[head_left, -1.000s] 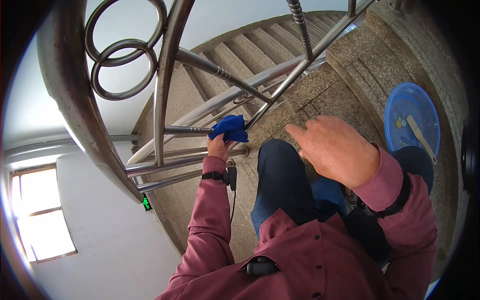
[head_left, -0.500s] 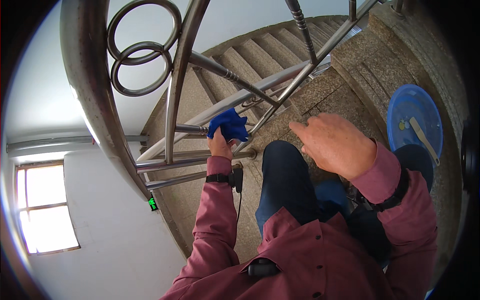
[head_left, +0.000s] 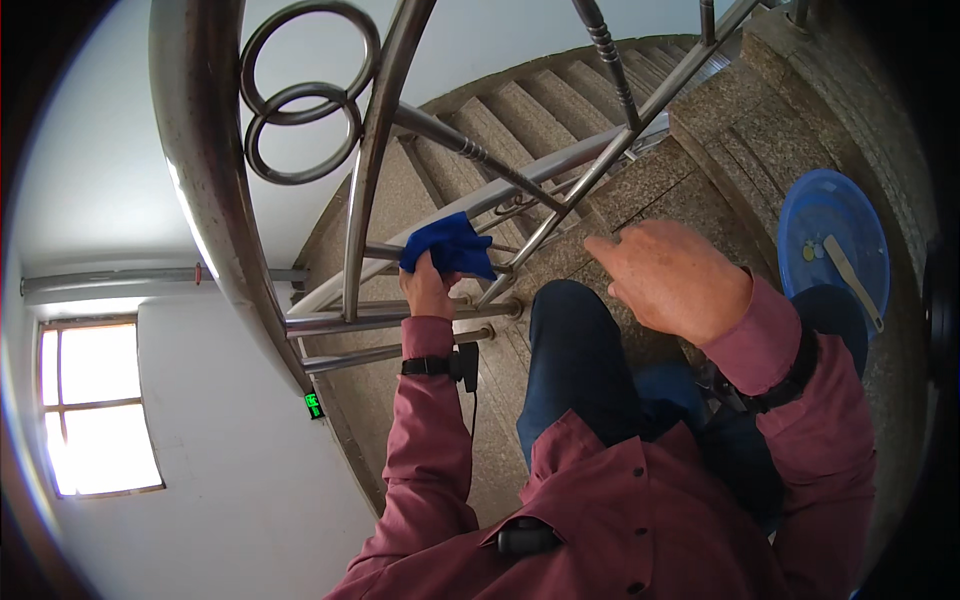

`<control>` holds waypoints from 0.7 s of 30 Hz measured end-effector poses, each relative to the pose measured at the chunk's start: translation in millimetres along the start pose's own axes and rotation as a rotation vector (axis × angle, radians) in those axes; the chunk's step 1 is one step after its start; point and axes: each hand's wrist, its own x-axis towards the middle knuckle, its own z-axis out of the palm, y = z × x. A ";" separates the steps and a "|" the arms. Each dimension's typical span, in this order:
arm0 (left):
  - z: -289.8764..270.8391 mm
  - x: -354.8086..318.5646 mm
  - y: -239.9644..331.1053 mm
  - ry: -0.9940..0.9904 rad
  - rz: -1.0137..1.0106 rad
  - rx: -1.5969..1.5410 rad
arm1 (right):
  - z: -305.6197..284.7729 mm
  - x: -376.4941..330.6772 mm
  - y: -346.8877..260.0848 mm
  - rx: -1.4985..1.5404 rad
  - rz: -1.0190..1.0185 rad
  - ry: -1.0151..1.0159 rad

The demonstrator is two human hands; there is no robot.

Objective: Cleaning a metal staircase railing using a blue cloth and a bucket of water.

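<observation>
In my left hand (head_left: 428, 288) is a blue cloth (head_left: 447, 245), bunched around a thin metal baluster (head_left: 383, 251) of the stair railing. The fingers are closed on the cloth, which hides part of the bar. My right hand (head_left: 676, 277) hovers over the stone steps beside my raised knee, back side up. Its index finger stretches forward, apart from the thumb, and nothing shows in the grip; the other fingers are partly hidden. The railing's thick handrail (head_left: 205, 170) and two linked metal rings (head_left: 309, 92) lie beyond my left hand.
A blue plastic basin (head_left: 835, 212) stands at the right, with a light-handled tool (head_left: 853, 285) leaning in it. Stone stairs (head_left: 515, 105) curve away behind the railing. At the left are a white wall (head_left: 230, 450) and a bright window (head_left: 95, 405).
My left hand and the cloth have slid a little to the left along the baluster. The railing has shifted slightly rightward in view. My right hand has barely moved.
</observation>
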 end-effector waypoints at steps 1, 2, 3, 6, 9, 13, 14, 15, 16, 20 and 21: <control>0.3 -3.2 2.5 0.007 -0.005 -0.003 | 0.1 -0.8 0.3 -0.001 -0.005 -0.008; 0.6 -5.5 5.0 0.015 0.012 -0.030 | -0.2 -1.5 0.5 -0.012 -0.001 -0.010; 1.9 -8.0 6.8 0.022 0.030 -0.057 | -0.8 -1.2 1.3 -0.023 0.003 -0.012; 6.2 -35.2 4.0 0.039 0.023 -0.128 | -7.9 -1.2 -0.7 -0.029 0.054 -0.105; 4.0 -60.6 -10.0 -0.021 0.016 -0.188 | -10.7 -2.5 -2.8 -0.009 0.058 -0.123; 2.5 -52.6 -34.9 -0.258 -0.090 -0.199 | -14.5 -3.1 -7.1 -0.026 0.063 -0.157; 4.2 -43.9 -43.1 -0.226 -0.127 -0.209 | -14.0 -3.9 -7.8 -0.026 0.054 -0.147; 11.7 -38.2 -45.4 -0.200 -0.165 -0.219 | -13.8 -4.9 -6.9 -0.028 0.051 -0.137; 17.7 -33.9 -47.3 -0.205 -0.172 -0.223 | -14.3 -4.9 -6.8 -0.032 0.057 -0.142; 38.6 -14.0 -60.7 -0.280 -0.054 -0.166 | -17.2 -5.6 -5.6 -0.006 0.093 -0.186; 42.9 -6.1 -68.4 -0.307 0.014 -0.174 | -17.6 -6.2 -4.7 0.000 0.100 -0.188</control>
